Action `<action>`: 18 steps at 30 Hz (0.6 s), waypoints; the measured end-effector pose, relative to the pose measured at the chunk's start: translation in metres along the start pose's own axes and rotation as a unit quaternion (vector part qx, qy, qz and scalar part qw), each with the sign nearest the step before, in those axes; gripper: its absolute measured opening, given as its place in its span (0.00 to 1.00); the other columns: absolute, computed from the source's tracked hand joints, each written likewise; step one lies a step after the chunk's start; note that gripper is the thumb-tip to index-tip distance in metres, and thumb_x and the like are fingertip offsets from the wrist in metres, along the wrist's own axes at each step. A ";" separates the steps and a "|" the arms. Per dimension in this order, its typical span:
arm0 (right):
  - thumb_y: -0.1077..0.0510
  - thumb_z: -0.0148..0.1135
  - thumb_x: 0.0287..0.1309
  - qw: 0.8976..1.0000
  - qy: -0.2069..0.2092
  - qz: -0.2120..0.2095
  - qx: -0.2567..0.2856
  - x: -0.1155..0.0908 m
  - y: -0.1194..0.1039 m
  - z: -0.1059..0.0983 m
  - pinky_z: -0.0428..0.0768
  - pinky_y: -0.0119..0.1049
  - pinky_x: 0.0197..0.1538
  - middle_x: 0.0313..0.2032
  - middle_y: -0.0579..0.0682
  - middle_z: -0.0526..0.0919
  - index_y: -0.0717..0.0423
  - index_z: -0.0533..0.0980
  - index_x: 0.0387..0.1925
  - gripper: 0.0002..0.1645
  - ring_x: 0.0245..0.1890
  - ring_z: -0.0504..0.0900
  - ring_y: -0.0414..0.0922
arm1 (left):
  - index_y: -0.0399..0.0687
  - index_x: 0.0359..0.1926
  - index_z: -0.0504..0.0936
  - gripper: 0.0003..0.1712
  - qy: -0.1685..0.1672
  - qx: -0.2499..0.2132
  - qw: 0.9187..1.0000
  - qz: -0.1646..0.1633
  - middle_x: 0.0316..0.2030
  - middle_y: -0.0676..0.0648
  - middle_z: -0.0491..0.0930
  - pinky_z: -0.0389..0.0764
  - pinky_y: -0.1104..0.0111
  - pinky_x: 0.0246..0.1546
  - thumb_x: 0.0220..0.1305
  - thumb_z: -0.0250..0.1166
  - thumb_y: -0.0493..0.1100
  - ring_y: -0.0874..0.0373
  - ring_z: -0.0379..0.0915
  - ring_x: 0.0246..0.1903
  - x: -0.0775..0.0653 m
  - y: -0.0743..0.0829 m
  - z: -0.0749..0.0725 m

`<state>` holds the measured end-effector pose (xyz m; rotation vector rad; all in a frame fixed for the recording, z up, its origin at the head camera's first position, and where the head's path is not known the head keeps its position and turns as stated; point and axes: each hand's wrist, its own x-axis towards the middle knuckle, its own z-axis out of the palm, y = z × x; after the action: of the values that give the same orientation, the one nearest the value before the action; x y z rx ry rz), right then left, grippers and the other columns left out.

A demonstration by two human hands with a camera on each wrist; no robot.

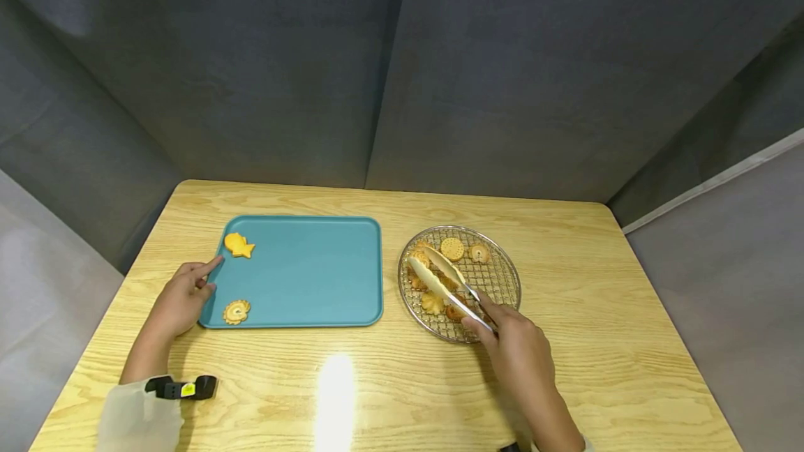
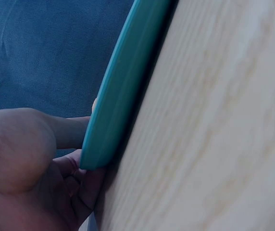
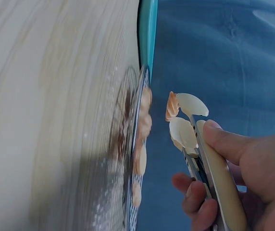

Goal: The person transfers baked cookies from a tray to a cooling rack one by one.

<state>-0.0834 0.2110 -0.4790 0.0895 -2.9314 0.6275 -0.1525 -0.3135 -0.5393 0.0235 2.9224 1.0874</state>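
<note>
My left hand (image 1: pixel 179 302) grips the left edge of a teal tray (image 1: pixel 301 270), thumb over the rim and other fingers against its side in the left wrist view. A yellow fish-shaped cookie (image 1: pixel 239 245) lies in the tray's far left corner and a round scalloped cookie (image 1: pixel 236 312) in its near left corner. With my right hand (image 1: pixel 520 347) I hold metal tongs with pale tips (image 3: pixel 217 178) over a round wire rack (image 1: pixel 511 277). Between the tong tips sits a ridged orange-brown cookie (image 3: pixel 172 107), raised off the rack in the right wrist view.
Several cookies lie on the rack, among them a round dotted cookie (image 1: pixel 452 248), a scalloped cookie (image 1: pixel 479 252) and a flower-shaped cookie (image 1: pixel 432 303). Tray and rack stand side by side on a wooden table (image 1: pixel 270 389). Grey curtains (image 1: pixel 502 75) surround the table.
</note>
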 end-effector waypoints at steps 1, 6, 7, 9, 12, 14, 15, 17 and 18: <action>0.42 0.68 0.65 1.000 0.003 0.004 -0.001 0.000 0.003 -0.001 0.84 0.54 0.40 0.51 0.58 0.88 0.50 0.76 0.69 0.35 0.45 0.88 0.60 | 0.38 0.77 0.63 0.31 0.001 0.000 1.000 0.001 0.60 0.31 0.66 0.69 0.58 0.37 0.77 0.53 0.30 0.46 0.66 0.44 0.000 0.000 0.000; 0.43 0.70 0.64 1.000 0.017 0.011 -0.005 -0.004 0.018 -0.006 0.81 0.50 0.33 0.47 0.57 0.88 0.51 0.77 0.69 0.35 0.39 0.88 0.57 | 0.37 0.77 0.63 0.31 0.002 0.002 1.000 0.005 0.60 0.31 0.66 0.68 0.58 0.37 0.76 0.53 0.30 0.47 0.66 0.43 0.000 -0.001 0.000; 0.43 0.70 0.63 1.000 0.019 0.014 -0.009 -0.004 0.021 -0.007 0.81 0.50 0.32 0.46 0.57 0.89 0.51 0.77 0.68 0.35 0.38 0.88 0.57 | 0.37 0.77 0.63 0.31 0.003 0.001 1.000 0.006 0.60 0.31 0.66 0.68 0.58 0.37 0.76 0.53 0.29 0.47 0.65 0.43 0.000 -0.001 0.000; 0.43 0.71 0.63 0.999 0.023 0.018 -0.017 -0.006 0.027 -0.009 0.80 0.49 0.31 0.43 0.56 0.89 0.51 0.77 0.68 0.35 0.37 0.88 0.56 | 0.37 0.77 0.63 0.31 0.004 0.000 1.000 0.008 0.60 0.30 0.66 0.68 0.58 0.36 0.76 0.53 0.29 0.47 0.65 0.42 0.000 -0.001 0.000; 0.43 0.70 0.64 0.999 0.019 0.029 -0.029 -0.007 0.036 -0.011 0.76 0.47 0.28 0.38 0.53 0.88 0.51 0.77 0.68 0.35 0.31 0.85 0.53 | 0.37 0.77 0.63 0.31 0.005 -0.001 1.000 0.010 0.60 0.30 0.66 0.68 0.58 0.36 0.76 0.53 0.29 0.47 0.65 0.42 0.000 -0.001 0.000; 0.42 0.69 0.64 0.999 0.017 0.034 -0.037 -0.009 0.041 -0.012 0.76 0.49 0.29 0.37 0.53 0.88 0.51 0.77 0.68 0.35 0.32 0.85 0.54 | 0.37 0.77 0.63 0.31 0.006 -0.002 1.000 0.011 0.60 0.31 0.66 0.68 0.59 0.36 0.76 0.53 0.29 0.47 0.65 0.42 0.000 -0.001 0.000; 0.41 0.69 0.65 0.998 0.016 0.036 -0.039 -0.009 0.044 -0.013 0.77 0.50 0.29 0.38 0.54 0.88 0.51 0.77 0.69 0.35 0.33 0.85 0.56 | 0.37 0.77 0.64 0.31 0.007 -0.001 1.000 0.011 0.60 0.31 0.66 0.68 0.59 0.36 0.76 0.53 0.29 0.48 0.65 0.42 0.000 -0.001 0.000; 0.41 0.68 0.66 0.998 0.014 0.040 -0.041 -0.011 0.049 -0.013 0.78 0.54 0.31 0.40 0.56 0.88 0.50 0.76 0.69 0.35 0.36 0.86 0.60 | 0.36 0.77 0.64 0.31 0.008 0.000 1.000 0.012 0.60 0.31 0.66 0.68 0.60 0.35 0.76 0.53 0.29 0.48 0.65 0.42 0.000 -0.001 0.000; 0.40 0.67 0.66 0.998 0.012 0.044 -0.040 -0.013 0.052 -0.014 0.79 0.56 0.32 0.43 0.57 0.88 0.50 0.76 0.70 0.35 0.38 0.86 0.62 | 0.36 0.77 0.64 0.31 0.008 0.001 1.000 0.012 0.59 0.31 0.67 0.68 0.60 0.35 0.76 0.54 0.29 0.48 0.65 0.42 0.000 -0.001 0.000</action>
<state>-0.0738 0.2640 -0.4892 -0.0549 -2.9470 0.5173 -0.1524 -0.3139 -0.5397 0.0496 2.9455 1.0937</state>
